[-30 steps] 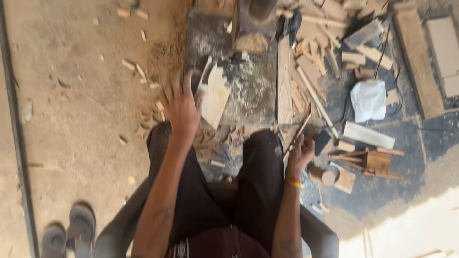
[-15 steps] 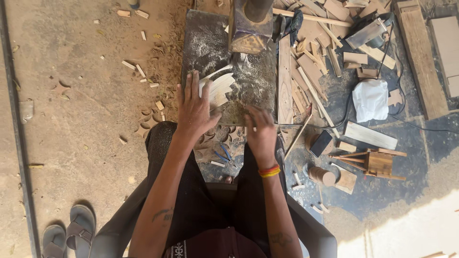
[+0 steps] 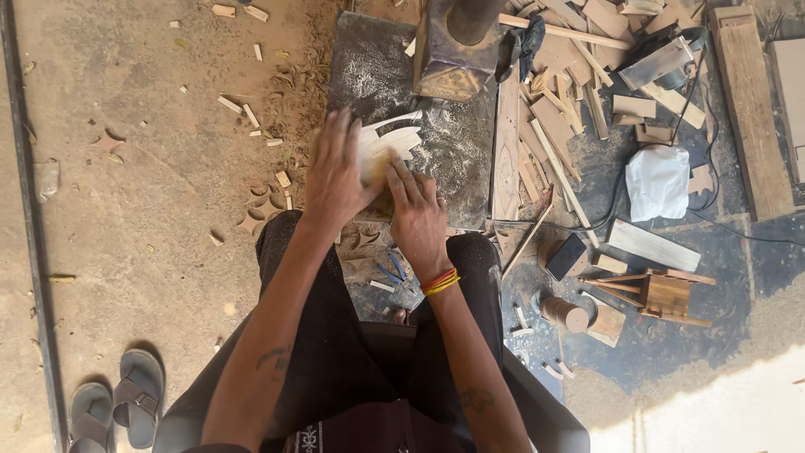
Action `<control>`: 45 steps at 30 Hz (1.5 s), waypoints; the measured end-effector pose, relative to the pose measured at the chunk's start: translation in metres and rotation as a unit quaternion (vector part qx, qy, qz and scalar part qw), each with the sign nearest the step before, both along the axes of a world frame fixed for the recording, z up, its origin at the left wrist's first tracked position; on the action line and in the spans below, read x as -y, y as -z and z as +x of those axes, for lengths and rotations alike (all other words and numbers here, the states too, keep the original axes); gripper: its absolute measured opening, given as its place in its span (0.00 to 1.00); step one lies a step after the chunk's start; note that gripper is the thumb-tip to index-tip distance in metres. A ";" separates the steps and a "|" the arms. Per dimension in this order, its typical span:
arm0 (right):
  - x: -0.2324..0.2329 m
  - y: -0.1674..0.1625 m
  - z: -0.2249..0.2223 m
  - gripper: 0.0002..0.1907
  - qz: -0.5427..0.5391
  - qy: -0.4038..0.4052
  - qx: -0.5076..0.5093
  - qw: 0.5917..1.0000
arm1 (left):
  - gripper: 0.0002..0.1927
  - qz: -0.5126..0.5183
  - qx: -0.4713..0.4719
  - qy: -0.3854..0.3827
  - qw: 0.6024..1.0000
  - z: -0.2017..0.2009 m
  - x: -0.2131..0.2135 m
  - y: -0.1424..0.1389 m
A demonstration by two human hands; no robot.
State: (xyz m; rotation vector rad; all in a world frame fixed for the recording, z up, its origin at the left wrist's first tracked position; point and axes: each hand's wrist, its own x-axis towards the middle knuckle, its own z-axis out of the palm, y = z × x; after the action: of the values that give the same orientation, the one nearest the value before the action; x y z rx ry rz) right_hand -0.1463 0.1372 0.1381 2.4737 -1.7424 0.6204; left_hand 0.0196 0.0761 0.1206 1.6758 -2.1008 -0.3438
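1. Sandals (image 3: 117, 407), a grey pair, lie at the near left on the bare, dusty floor (image 3: 151, 193), well apart from the work; small wood offcuts are scattered across this side.
2. Left hand (image 3: 335, 172) lies flat with its fingers spread and released over the left part of the pale wooden cut-out (image 3: 394, 143). It clasps nothing and appears to press the piece down to steady it.
3. Pale wooden cut-out, thin with curved, pointed tips toward the far right, rests on the dark slab (image 3: 453, 159) that serves as the counter, directly in front of the seated person's knees. Sawdust dusts the slab around it.
4. Right hand (image 3: 417, 220), with coloured bands at the wrist, rests its extended fingers on the near edge of the cut-out, just beside the left hand. The fingers look released rather than clenched; whether they pinch the edge cannot be told. Two hands on one thin piece suggest it is being kept from shifting.
5. Machine base (image 3: 453, 50) stands at the slab's far edge, close enough for the piece to be fed toward it.
6. Wood scraps (image 3: 562, 109), a white bag (image 3: 658, 180) and a small wooden stool-like frame (image 3: 667, 294) crowd the right; sunlight falls across the near right corner.
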 end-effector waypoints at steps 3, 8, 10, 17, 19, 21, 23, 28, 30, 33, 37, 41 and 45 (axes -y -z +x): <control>-0.008 0.013 -0.003 0.28 -0.024 0.002 -0.004 1.000 | 0.55 0.017 0.004 -0.014 1.000 0.002 -0.012 -0.002; 0.005 0.019 -0.014 0.15 0.104 0.058 0.129 0.985 | 0.56 0.009 -0.043 0.012 0.999 0.022 -0.029 -0.007; 0.007 0.010 -0.019 0.15 0.088 0.067 0.153 0.982 | 0.56 0.007 -0.032 0.023 0.999 0.025 -0.030 -0.015; 0.020 -0.025 -0.029 0.12 0.023 0.041 0.159 0.986 | 0.56 0.138 -0.010 0.140 0.980 0.025 -0.031 -0.051; 0.029 -0.025 -0.039 0.09 0.050 0.009 0.122 0.991 | 0.58 0.190 0.005 0.161 0.968 0.021 -0.029 -0.053; 0.040 -0.021 -0.055 0.07 0.057 -0.071 0.068 0.994 | 0.58 0.187 -0.003 0.189 0.964 0.019 -0.030 -0.050; 0.050 -0.011 -0.062 0.07 0.050 -0.137 0.084 0.986 | 0.58 0.196 -0.005 0.197 0.961 0.018 -0.024 -0.045; 0.061 0.018 -0.067 0.06 0.019 -0.186 0.061 0.981 | 0.59 0.200 -0.026 0.202 0.958 0.013 -0.017 -0.032; 0.064 0.025 -0.068 0.06 -0.003 -0.185 0.081 0.979 | 0.59 0.215 0.002 0.199 0.956 0.013 -0.014 -0.029; 0.071 0.025 -0.071 0.02 0.015 -0.156 0.089 0.984 | 0.55 0.198 0.000 0.188 0.962 0.008 -0.019 -0.025; 0.066 0.011 -0.076 0.03 -0.048 -0.037 0.106 0.993 | 0.51 -0.026 0.047 0.163 0.985 -0.007 -0.021 -0.017; 0.074 -0.003 -0.074 0.04 -0.034 0.007 0.150 0.988 | 0.60 0.036 0.046 0.132 0.989 -0.016 -0.005 -0.010; 0.096 -0.001 -0.070 0.09 0.043 0.068 0.224 0.971 | 0.62 -0.034 0.028 0.098 0.994 -0.017 0.006 -0.007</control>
State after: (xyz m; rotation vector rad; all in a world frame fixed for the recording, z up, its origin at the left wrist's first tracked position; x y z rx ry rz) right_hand -0.2165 0.0412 0.1396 2.3727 -2.1023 1.1868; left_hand 0.0028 0.0705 0.1279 1.4611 -2.2979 -0.2852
